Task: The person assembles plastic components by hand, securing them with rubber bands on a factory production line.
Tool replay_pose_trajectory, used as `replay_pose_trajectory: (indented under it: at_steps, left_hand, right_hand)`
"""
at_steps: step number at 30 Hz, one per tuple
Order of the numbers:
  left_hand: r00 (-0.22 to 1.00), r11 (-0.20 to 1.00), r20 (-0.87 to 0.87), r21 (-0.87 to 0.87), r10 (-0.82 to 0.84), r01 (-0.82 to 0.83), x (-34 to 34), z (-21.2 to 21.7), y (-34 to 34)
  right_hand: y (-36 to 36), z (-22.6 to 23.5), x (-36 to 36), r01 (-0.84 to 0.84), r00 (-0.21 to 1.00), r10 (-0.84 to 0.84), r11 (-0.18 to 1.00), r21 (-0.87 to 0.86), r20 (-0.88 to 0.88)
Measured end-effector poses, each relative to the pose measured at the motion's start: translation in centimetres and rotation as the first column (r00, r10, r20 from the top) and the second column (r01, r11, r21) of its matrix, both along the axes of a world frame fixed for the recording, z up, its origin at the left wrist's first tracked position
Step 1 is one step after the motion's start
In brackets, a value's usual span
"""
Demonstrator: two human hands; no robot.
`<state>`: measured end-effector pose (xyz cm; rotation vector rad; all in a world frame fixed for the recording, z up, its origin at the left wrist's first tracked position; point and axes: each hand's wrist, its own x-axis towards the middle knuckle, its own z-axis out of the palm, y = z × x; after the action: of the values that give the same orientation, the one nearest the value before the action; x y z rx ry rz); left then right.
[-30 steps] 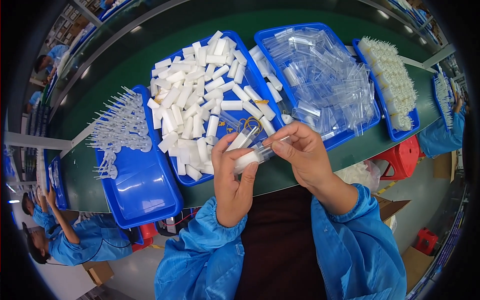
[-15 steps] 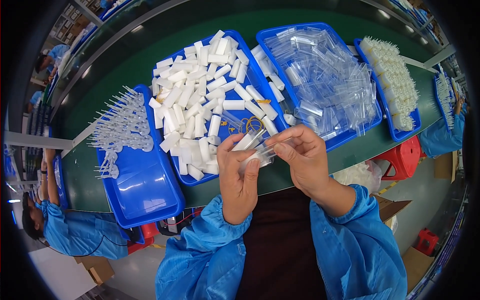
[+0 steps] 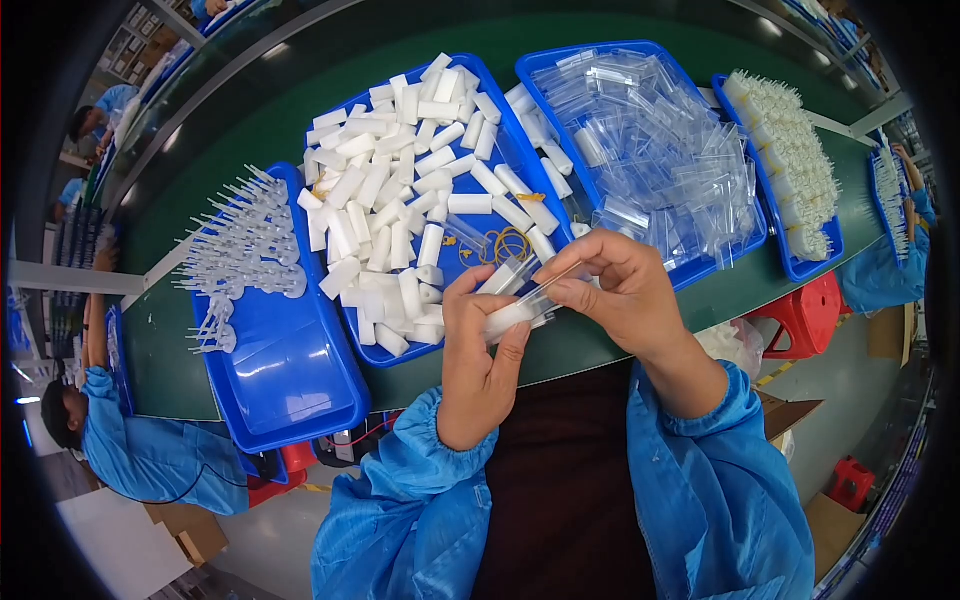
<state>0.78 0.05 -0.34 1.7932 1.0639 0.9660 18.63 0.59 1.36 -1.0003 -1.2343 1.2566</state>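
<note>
My left hand (image 3: 474, 375) is closed around a white cylindrical piece (image 3: 507, 318), thumb on its near side. A clear plastic sleeve (image 3: 556, 287) lies along and partly over this piece. The sleeve's upper right end is pinched between the thumb and forefinger of my right hand (image 3: 628, 298). How far the white piece sits inside the sleeve I cannot tell. Just beyond both hands is a blue tray (image 3: 492, 90) heaped with white cylindrical pieces (image 3: 385, 190); some yellow rubber bands (image 3: 508, 245) lie in it.
Right of it, another blue tray (image 3: 535, 75) holds clear plastic sleeves (image 3: 660, 150). Farther right stands a tray of bundled white thin-stemmed parts (image 3: 785, 165). At left, a blue tray (image 3: 290, 385) carries translucent stemmed parts (image 3: 250, 240). A co-worker (image 3: 150, 450) sits at far left; red stools (image 3: 805, 320) stand below the table.
My right hand has shifted slightly right and down, its fingers still on the sleeve. More of the white piece shows at my left fingertips. The co-worker at left has moved a little.
</note>
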Motion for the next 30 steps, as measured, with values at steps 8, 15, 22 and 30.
replay_pose_trajectory:
  at_steps: [8,15,22,30]
  left_hand:
    - [0.996,0.998,0.085,-0.063,0.031,-0.026,0.3,0.4,0.0]
    - [1.000,1.000,-0.009,-0.014,0.013,-0.013,0.0,0.0,0.0]
    - [0.995,0.998,0.099,-0.063,-0.016,0.022,-0.1,0.1,-0.2]
    - [0.962,0.984,0.231,0.138,-0.143,0.113,-0.1,-0.5,-0.4]
  right_hand:
    - [-0.3,-0.2,-0.4,0.043,0.995,-0.048,0.998,-0.054,-0.084]
    - [-0.3,0.3,-0.3,-0.015,0.991,0.000,0.994,-0.113,-0.137]
    - [-0.8,1.5,1.1,0.048,0.937,-0.073,0.996,0.080,0.342]
    - [-0.3,1.6,1.4,-0.015,0.921,-0.049,0.987,0.162,0.387]
